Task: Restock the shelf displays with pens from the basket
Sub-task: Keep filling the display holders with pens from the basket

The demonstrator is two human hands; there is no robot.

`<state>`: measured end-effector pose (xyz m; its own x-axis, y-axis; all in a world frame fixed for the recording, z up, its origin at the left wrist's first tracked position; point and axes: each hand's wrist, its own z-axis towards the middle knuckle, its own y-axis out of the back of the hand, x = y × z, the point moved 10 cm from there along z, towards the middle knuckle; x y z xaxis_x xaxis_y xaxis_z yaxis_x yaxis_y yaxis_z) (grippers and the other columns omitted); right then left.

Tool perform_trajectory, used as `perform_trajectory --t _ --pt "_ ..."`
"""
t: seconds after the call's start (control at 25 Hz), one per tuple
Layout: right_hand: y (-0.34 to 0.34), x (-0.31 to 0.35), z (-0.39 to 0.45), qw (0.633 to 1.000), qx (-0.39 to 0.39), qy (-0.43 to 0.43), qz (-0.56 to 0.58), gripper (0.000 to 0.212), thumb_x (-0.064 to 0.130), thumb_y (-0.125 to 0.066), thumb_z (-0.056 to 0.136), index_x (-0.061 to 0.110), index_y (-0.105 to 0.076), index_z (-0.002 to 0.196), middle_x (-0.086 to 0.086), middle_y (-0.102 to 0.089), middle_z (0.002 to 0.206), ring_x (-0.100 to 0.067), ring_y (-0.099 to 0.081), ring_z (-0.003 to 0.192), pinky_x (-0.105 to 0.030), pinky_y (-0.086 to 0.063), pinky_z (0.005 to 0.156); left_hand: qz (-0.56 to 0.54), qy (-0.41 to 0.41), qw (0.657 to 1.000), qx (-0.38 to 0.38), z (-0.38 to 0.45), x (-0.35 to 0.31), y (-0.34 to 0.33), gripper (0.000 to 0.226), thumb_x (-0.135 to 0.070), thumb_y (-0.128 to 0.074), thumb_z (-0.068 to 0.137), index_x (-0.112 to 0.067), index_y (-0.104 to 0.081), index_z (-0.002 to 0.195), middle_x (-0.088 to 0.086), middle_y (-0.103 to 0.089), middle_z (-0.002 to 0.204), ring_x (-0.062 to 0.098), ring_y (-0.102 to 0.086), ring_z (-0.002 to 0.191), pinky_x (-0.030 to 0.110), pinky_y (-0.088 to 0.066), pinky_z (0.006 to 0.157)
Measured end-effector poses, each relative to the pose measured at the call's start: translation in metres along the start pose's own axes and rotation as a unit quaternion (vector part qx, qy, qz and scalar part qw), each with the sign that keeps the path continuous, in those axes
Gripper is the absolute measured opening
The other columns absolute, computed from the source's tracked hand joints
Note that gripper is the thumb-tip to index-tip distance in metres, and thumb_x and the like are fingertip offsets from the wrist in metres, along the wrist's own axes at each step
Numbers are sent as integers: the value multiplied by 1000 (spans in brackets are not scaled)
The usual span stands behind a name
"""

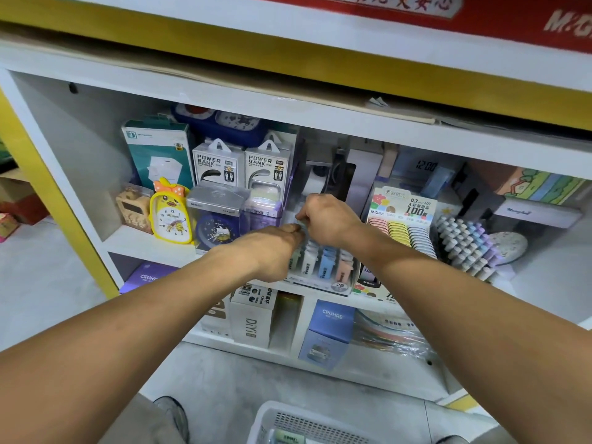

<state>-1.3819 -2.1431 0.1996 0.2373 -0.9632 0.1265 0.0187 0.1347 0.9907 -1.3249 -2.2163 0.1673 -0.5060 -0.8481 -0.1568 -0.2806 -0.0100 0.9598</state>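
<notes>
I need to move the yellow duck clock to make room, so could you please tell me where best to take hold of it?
Take the duck clock by its two side edges, coming from the front. It stands upright facing out, narrow enough for a grip across it, with a brown clock close on its left and a boxed blue clock on its right, so lift it forward first. The bow on top looks too flimsy to hold.

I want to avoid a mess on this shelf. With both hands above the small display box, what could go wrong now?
1. Both hands, left and right, pinch one small pale item between them; it could slip into the pastel display box.
2. The left forearm passes close to the blue alarm clock; it might get nudged.
3. The white basket sits on the floor by the feet; stepping back could kick it.
</notes>
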Motion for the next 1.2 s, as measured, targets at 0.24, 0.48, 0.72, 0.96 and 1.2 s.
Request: perform_trajectory --t 0.24,0.48,0.72,0.96,1.2 --pt "36 -4 -70 973 -192 8 124 33 6 -57 90 18 -69 118 -3 -67 114 -24 -62 105 -37 -53 88 35 4 992 -125 -14 -15 23 47 -1 -48 81 -12 -51 126 6 -42 125 30 -49 117 42 -49 86" --pt "-30 -23 -160 974 -91 -54 198 27 12 -53 83 23 -73 96 0 -75 96 -23 -67 90 -35 -54 75 3 -48 999 -11 -15 -66 -39 34 -9 -51 80 -17 -61 112 11 -65 110 30 -62 101 35 -51 77" --pt "-150 -82 -224 956 218 -121 153 26 5 -55 87 13 -75 102 -5 -73 97 -16 -66 76 -22 -50 70 6 -88 956 280 -11 -94 -145 36 -7 -54 88 -10 -59 123 7 -67 86 22 -67 69 35 -57 63" --pt "-249 -126 -278 911 336 -193 140 21 1 -56 91 0 -72 104 -15 -73 97 -25 -75 80 -35 -61 73 -26 -40 957 286 7 -100 -234 19 -17 -64 88 0 -66 96 17 -70 84 22 -65 58 34 -59 58" --pt "-340 -117 -319 912 357 -180 94 17 9 -56 90 7 -64 105 -10 -61 117 -28 -63 107 -35 -54 87 3 -34 943 332 -38 -89 -375 31 -20 -69 88 2 -64 110 15 -66 112 30 -64 104 36 -52 85"
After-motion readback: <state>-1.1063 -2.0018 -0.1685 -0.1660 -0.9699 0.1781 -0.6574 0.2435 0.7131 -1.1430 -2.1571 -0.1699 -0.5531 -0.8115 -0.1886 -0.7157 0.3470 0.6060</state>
